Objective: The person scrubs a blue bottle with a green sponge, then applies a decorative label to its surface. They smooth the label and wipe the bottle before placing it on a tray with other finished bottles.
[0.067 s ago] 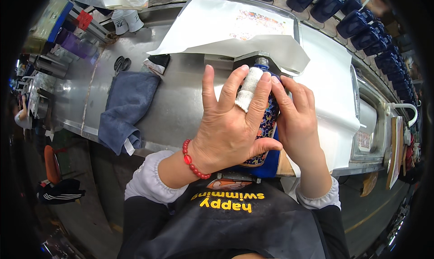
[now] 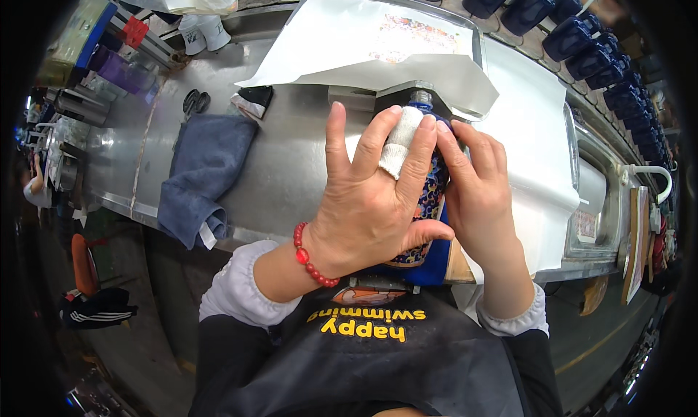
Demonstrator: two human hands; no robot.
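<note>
Toward the left of the steel table [image 2: 291, 148], I see a pair of dark-handled scissors [image 2: 195, 104] at the far edge of a folded blue-grey cloth [image 2: 209, 166], with two white cups [image 2: 195, 35] standing farther off. Just right of the scissors I make out a small black-and-white piece [image 2: 254, 101].

Next comes the left hand [image 2: 367, 199], a red bead bracelet [image 2: 302, 255] on its wrist. I see its fingers spread, the little finger well apart, the middle one wearing a white fabric sleeve [image 2: 394, 159], and the thumb stretched to the right.

Partly beneath it, near the table's near edge, is the dark-blue patterned bottle [image 2: 434, 188], its neck pointing away from me. To its right, the right hand [image 2: 480, 177] lays bent fingers, held close together, on the bottle's upper side; I cannot tell whether it grips. Farther right lies a white sheet [image 2: 538, 148], and beyond it I see rows of dark-blue jars [image 2: 527, 11].
</note>
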